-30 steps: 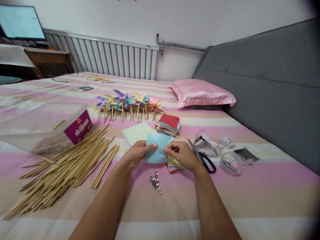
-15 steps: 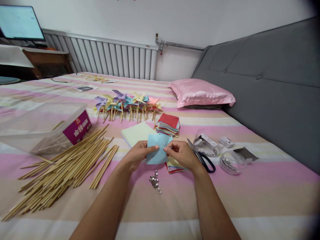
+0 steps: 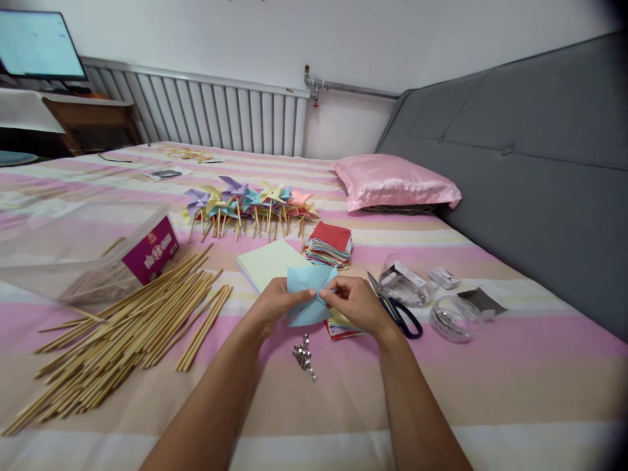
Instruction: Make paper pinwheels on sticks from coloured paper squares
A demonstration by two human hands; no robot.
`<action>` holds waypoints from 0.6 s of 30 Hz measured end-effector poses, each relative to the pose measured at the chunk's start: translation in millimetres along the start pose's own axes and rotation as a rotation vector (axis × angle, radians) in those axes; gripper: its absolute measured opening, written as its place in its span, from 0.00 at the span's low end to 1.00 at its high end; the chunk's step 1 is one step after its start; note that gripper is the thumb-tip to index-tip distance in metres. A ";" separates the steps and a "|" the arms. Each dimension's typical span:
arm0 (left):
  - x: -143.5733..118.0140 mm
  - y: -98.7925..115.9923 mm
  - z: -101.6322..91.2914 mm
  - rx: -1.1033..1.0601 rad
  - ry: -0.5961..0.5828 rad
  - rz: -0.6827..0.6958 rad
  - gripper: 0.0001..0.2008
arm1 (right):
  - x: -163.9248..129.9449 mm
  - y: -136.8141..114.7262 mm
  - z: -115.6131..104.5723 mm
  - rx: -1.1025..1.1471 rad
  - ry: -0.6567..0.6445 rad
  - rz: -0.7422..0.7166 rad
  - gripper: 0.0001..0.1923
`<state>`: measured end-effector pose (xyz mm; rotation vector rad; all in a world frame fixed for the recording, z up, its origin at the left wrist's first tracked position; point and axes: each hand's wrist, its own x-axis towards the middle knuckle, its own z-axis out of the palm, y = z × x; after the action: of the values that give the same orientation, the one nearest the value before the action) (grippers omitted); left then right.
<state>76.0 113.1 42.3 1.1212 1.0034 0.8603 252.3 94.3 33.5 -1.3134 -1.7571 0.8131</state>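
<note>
A light blue paper square (image 3: 305, 278) with slits running in from its corners is held up in front of me. My left hand (image 3: 279, 302) grips its left side, the thumb lying across toward the middle. My right hand (image 3: 354, 299) pinches the paper near its centre and right edge; whether a small piece is also between those fingertips is hidden. Below the paper lies a little heap of shiny metal beads or studs (image 3: 304, 356). Under my right hand is a stack of coloured paper squares (image 3: 343, 327). Pale yellow sheets (image 3: 269, 258) lie just behind my left hand.
Bamboo sticks (image 3: 132, 333) spread beside a clear plastic box (image 3: 147, 248) on the left. Finished pinwheels (image 3: 255, 199) lie farther back, near red-topped paper squares (image 3: 331, 242). Scissors (image 3: 402, 314) and round clear containers (image 3: 454, 320) are at the right, a pink pillow (image 3: 397, 183) behind.
My left thumb has slid inward toward the centre of the blue paper, and the lower part of the sheet now bends more. My right hand stays pinched at nearly the same spot.
</note>
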 end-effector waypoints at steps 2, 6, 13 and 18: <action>-0.2 0.0 0.2 0.006 0.011 -0.001 0.15 | 0.3 -0.2 0.3 -0.005 0.002 -0.002 0.11; 0.6 -2.1 -0.9 0.003 0.005 0.018 0.16 | 0.0 -0.9 0.6 -0.020 0.000 -0.004 0.11; 1.9 -2.6 0.6 -0.072 0.060 0.031 0.17 | 0.7 -1.7 2.7 0.069 0.079 -0.032 0.11; 2.4 -1.1 5.0 -0.172 0.127 0.064 0.19 | 4.3 -3.9 6.6 0.349 0.170 -0.005 0.33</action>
<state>81.6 113.6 41.3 0.9664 0.9812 1.0602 244.0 97.1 34.5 -1.1079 -1.4107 0.9287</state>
